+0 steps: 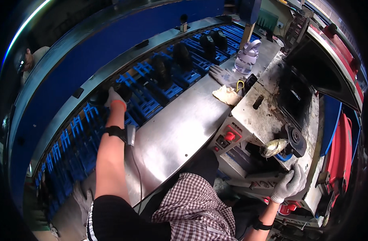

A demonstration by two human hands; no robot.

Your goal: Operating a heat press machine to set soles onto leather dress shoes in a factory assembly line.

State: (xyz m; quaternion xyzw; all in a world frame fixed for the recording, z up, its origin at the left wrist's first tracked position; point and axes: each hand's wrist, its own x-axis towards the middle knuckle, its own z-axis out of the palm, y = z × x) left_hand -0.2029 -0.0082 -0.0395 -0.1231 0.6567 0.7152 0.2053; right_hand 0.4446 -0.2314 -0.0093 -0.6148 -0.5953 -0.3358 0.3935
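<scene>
My left hand (pixel 115 98), in a pale glove with an orange cuff, reaches over the blue-slatted conveyor (pixel 146 108). Its fingers close on a dark, rounded piece that looks like a black shoe (pixel 99 97), though the shadow hides part of the grip. My right hand (pixel 290 185), in a pale glove, is at the near edge of the worn machine (pixel 248 122), fingers loosely bent and apart with nothing visible in them. Just above it sit a dark round wheel (pixel 295 140) and a cloth-wrapped roller (pixel 274 148). More black shoe-like pieces (pixel 182 56) stand along the conveyor.
Between conveyor and machine runs a metal table (pixel 180 132). On it lie a grey glove (pixel 222 75), a cream cloth (pixel 227 95) and a lilac bottle (pixel 247 58). Another grey glove (pixel 83 199) lies at lower left. A red switch (pixel 229 136) marks the machine's front. A person (pixel 29 60) stands beyond the conveyor.
</scene>
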